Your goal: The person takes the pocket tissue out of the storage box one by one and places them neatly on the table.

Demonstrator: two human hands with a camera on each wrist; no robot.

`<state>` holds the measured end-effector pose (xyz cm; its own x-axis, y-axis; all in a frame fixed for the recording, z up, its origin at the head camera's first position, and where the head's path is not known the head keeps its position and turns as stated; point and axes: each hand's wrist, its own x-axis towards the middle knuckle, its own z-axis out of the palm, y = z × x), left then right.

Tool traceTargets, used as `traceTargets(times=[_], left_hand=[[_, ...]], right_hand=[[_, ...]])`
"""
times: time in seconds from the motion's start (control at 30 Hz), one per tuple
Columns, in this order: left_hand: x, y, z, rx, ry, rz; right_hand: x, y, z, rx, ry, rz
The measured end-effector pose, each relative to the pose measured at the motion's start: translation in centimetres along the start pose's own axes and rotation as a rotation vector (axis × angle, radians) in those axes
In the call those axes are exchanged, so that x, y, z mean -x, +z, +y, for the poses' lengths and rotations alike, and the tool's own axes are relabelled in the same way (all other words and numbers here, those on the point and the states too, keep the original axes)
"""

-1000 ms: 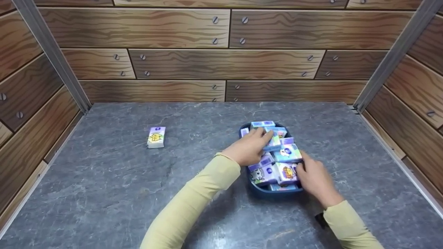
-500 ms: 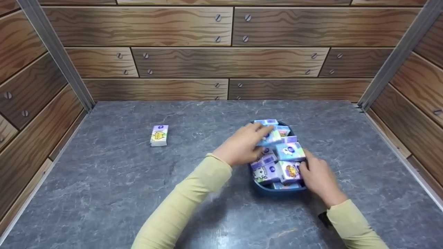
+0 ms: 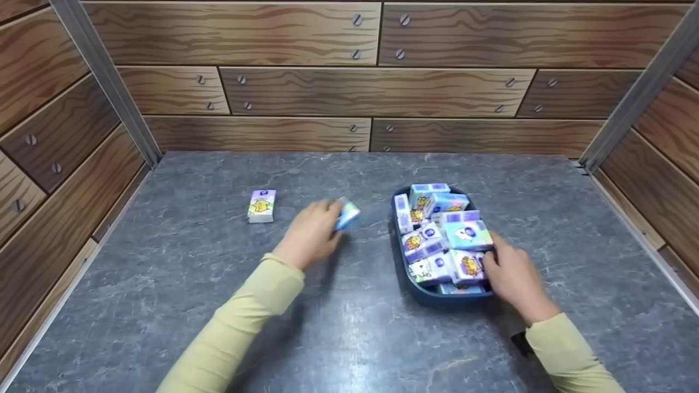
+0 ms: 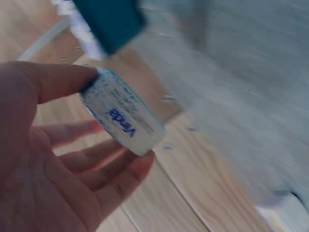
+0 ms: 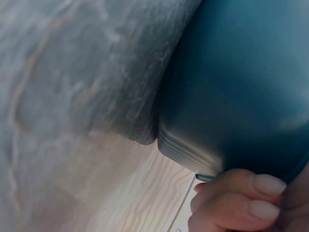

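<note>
On the grey marbled surface [image 3: 164, 305], head view: one dark blue tub [image 3: 407, 278], rounded corners, right of centre, heaped with small printed packets [image 3: 465, 236] in blue, lilac and white, cartoon animals on their faces, some flat, some on edge. One lone packet [image 3: 262, 206], purple and white with a yellow figure, lying well apart to the left. One left hand [image 3: 311, 232], between the lone packet and the tub; grip clamped on one blue packet [image 3: 348, 214], held tilted, a shadow on the surface below. One right hand [image 3: 513, 278], at the tub's right side; grip clamped on the rim, thumb above it. Two pale yellow sleeves [image 3: 224, 327]; one black item, partly covered, at the right cuff. Behind and to the sides, wood-plank-patterned walls [image 3: 306, 38] with printed screws, and grey metal corner strips [image 3: 104, 82].

Left wrist view: blue packet pinched between thumb and fingertips, palm clear of it; pale end lettered "Vinda" in blue, with smaller print, illegible. Tub at the top edge, blurred; a pale packet at the lower right corner, likewise blurred.

Right wrist view: smooth outer wall of the tub, teal in this light, standing against the surface; two curled fingers [image 5: 236, 200] beside it, lower right; thumb out of frame.
</note>
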<state>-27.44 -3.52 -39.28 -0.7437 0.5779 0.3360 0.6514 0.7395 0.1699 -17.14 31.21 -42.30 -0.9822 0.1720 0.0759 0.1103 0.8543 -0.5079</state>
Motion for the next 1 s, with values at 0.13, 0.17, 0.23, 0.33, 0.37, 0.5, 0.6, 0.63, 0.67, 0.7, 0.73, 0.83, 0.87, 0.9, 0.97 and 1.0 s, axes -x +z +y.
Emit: traceTargets(times=[0.13, 0.17, 0.23, 0.33, 0.37, 0.5, 0.6, 0.63, 0.67, 0.7, 0.73, 0.83, 0.87, 0.9, 0.97, 1.0], left_hand=[[1.6, 0.8, -1.3, -0.09, -0.139, -0.089], [1.8, 1.0, -1.5, -0.101, -0.167, -0.121], [2.2, 1.2, -1.7, -0.113, -0.2, -0.189], [2.8, 1.2, -1.7, -0.096, -0.183, -0.27], [2.9, 1.2, -1.6, -0.09, -0.163, -0.285], [3.5, 0.9, -1.0, -0.122, -0.025, -0.274], [3.5, 0.9, -0.3, -0.208, 0.061, -0.217], [3.3, 0.9, -0.2, -0.237, 0.079, -0.206], [3.2, 1.0, 0.0, -0.261, 0.089, -0.199], [3.0, 1.0, 0.0, -0.272, 0.094, -0.189], [2.8, 1.1, -0.1, -0.28, 0.096, -0.184], [2.0, 1.6, -0.8, -0.274, 0.094, -0.163], [1.7, 1.9, -1.2, -0.273, 0.095, -0.142], [1.3, 2.1, -1.7, -0.271, 0.09, -0.125], [0.6, 2.5, -2.8, -0.283, 0.062, -0.113], [0.2, 2.7, -3.4, -0.293, 0.04, -0.111]], right_hand=[[-0.1, -0.2, 0.2, 0.003, 0.006, 0.008], [-0.1, -0.2, 0.2, 0.004, 0.01, 0.006], [-0.1, -0.2, 0.3, 0.006, 0.014, 0.003], [-0.1, -0.1, 0.3, 0.001, 0.016, -0.005], [-0.1, -0.1, 0.2, 0.0, 0.015, -0.007], [-0.1, -0.1, 0.2, -0.001, 0.015, -0.011], [0.0, -0.3, 0.2, 0.011, 0.012, -0.003], [0.0, -0.3, 0.2, 0.014, 0.011, -0.001], [0.0, -0.4, 0.2, 0.016, 0.01, 0.001], [0.0, -0.3, 0.2, 0.019, 0.006, 0.004], [0.0, -0.3, 0.2, 0.021, 0.005, 0.005], [-0.1, -0.1, 0.1, 0.023, 0.002, 0.008], [-0.1, -0.1, 0.0, 0.026, 0.0, 0.011], [-0.1, 0.0, 0.0, 0.025, 0.0, 0.011], [-0.1, 0.0, 0.0, 0.023, -0.001, 0.01], [-0.1, 0.1, 0.0, 0.02, 0.0, 0.008]])
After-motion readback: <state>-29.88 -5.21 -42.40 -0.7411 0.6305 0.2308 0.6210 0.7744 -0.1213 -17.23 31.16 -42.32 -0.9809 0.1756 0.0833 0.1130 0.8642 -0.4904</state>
